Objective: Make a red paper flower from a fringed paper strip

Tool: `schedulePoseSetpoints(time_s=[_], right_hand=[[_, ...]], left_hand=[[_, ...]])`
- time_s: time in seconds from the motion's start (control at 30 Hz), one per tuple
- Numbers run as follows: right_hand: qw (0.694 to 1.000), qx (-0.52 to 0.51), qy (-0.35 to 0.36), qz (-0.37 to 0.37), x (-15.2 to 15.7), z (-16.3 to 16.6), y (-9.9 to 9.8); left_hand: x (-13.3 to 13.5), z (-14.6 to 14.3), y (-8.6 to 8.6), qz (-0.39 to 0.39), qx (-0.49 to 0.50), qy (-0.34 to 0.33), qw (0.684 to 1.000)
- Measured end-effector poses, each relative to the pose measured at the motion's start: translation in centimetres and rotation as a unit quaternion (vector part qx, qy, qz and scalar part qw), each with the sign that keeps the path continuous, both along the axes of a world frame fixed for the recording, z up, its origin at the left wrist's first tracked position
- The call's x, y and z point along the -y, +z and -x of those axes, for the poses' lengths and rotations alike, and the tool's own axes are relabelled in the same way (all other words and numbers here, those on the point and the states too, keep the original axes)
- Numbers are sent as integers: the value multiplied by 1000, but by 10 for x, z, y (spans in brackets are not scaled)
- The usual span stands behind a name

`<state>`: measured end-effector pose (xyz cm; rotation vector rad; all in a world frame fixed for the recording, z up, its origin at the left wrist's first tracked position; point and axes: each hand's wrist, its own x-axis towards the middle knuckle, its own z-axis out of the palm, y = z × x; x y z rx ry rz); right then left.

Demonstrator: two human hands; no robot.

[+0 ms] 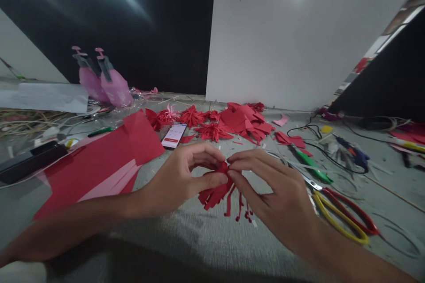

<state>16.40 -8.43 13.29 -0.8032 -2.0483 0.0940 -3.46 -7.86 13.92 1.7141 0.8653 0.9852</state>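
Both of my hands meet over the grey table [186, 225], pinching a small piece of fringed red paper [217, 192]. My left hand [181, 177] grips it between thumb and curled fingers. My right hand [268, 190] pinches the same piece from the right, fingers closed on it. Cut red strips hang down from the piece toward the table. The top of the piece is hidden between my fingertips.
Red paper sheets [99, 159] lie at left, a phone [174, 135] and finished red paper flowers [192, 117] behind, red scraps [245, 121] beyond. Scissors with red-yellow handles [341, 212], a green-handled tool [312, 166], a glue gun [353, 152] and cables sit right. Two pink punches [109, 82] stand back left.
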Motion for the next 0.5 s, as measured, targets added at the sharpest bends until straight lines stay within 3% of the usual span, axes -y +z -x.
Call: schedulePoseSetpoints(time_s=[0.23, 0.5], right_hand=[[998, 2, -3, -63, 3, 2, -5], [997, 5, -15, -81, 5, 2, -8]], left_hand=[[1, -1, 0, -10, -19, 16, 1000], [3, -1, -1, -44, -41, 41, 997]])
